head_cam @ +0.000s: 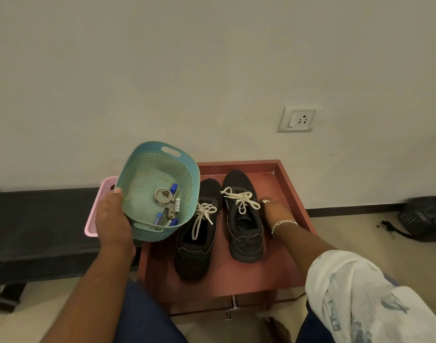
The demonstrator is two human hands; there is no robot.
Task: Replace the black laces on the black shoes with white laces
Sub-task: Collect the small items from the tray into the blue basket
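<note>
Head view: left hand [111, 219] gripping teal basket [137, 169], lifted off tray [293, 194]; right hand [273, 209], pose unclear, beside white-laced shoes [244, 216].

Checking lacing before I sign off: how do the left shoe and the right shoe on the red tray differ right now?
The right shoe sits farther back on the red tray than the left shoe. The right shoe's white lace spreads across its tongue, while the left shoe's white lace trails a long loop into its opening. The right hand lies beside the right shoe; the teal basket overlaps the left shoe's toe. Both are black with white laces.
</note>
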